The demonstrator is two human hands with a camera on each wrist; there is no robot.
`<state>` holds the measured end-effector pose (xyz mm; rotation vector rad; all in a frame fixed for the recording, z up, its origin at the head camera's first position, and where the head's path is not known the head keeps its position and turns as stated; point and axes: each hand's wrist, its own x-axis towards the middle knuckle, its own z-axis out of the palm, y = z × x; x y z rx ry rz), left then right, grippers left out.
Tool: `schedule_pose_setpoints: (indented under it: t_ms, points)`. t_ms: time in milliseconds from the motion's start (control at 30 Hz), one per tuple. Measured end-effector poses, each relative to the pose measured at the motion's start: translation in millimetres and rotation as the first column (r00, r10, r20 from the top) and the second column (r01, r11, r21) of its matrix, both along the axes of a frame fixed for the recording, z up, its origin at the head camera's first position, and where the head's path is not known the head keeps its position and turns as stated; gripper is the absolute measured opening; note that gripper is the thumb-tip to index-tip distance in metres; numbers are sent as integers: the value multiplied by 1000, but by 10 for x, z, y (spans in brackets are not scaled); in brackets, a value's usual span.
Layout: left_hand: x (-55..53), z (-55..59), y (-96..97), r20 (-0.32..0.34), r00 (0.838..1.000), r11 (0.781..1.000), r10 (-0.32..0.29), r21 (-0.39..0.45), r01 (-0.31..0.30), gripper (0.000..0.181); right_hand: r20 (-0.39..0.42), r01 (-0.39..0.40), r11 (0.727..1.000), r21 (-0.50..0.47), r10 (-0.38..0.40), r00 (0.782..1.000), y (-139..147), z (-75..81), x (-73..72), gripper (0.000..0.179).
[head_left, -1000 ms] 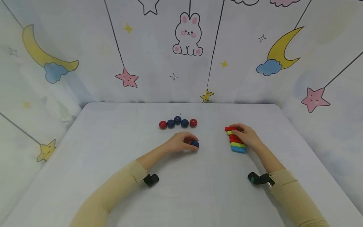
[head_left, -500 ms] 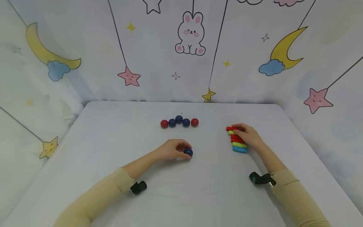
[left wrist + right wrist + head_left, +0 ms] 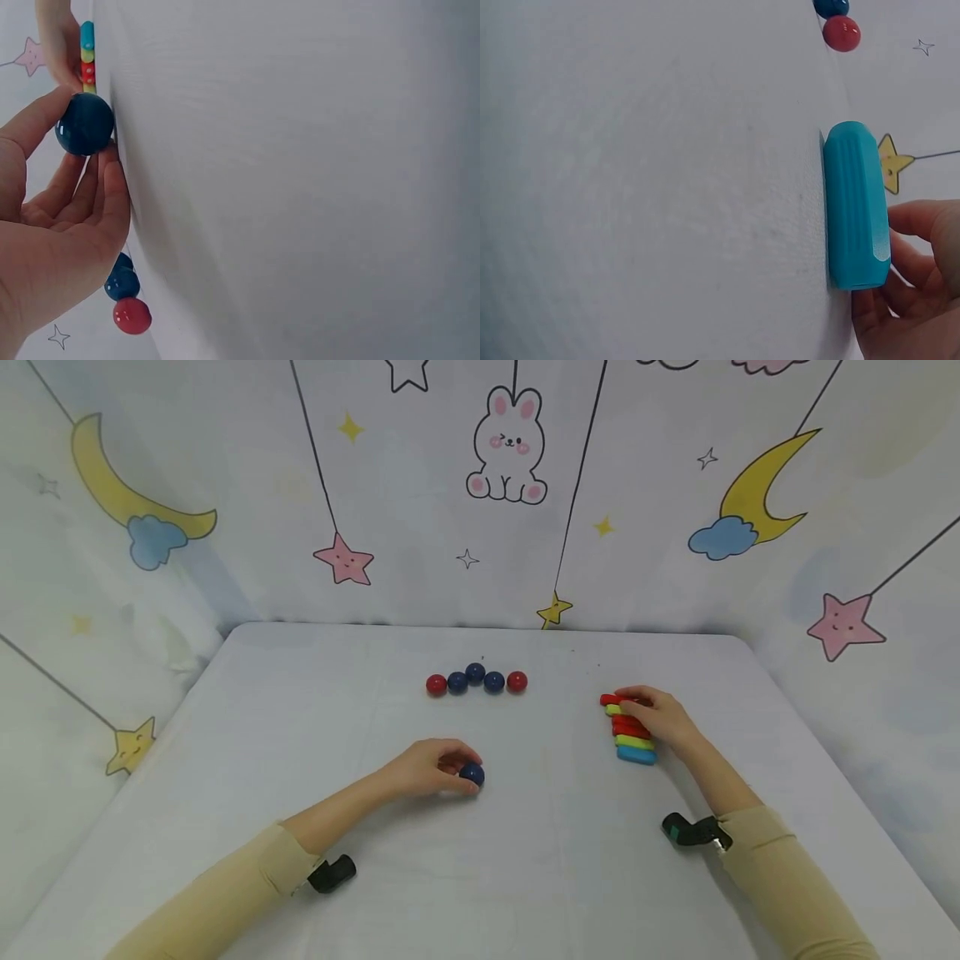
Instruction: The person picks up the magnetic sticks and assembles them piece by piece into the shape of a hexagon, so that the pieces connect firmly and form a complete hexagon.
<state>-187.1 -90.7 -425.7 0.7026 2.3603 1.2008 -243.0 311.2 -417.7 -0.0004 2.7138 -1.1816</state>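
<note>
My left hand pinches a dark blue ball between thumb and fingertips, left of the table's middle; in the left wrist view the ball sits at the fingertips, close to the white surface. At the right, my right hand has thumb and fingers around the farthest red block of a row of oblong blocks. Toward me the row continues in yellow-green and red, ending with a ribbed blue block. In the right wrist view this blue block hides part of the fingers.
Behind my left hand, a red ball and another red ball flank several dark blue balls in a shallow arch. A white cloth covers the table. A patterned curtain hangs behind.
My left hand has moved left and nearer to me with the blue ball, away from the arched row. The right hand stays at the blocks.
</note>
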Motion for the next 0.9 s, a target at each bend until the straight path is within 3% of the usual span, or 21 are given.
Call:
schedule_pose_setpoints:
  t_ms: [267,900]
  points:
    - [58,23,-104,48,998,999,31,17,-32,36,-7,1,1000,11,-1,1000,16,17,-18,47]
    - [70,15,-102,32,999,999,27,44,-28,35,-31,-86,991,97,90,995,-192,70,-197,39]
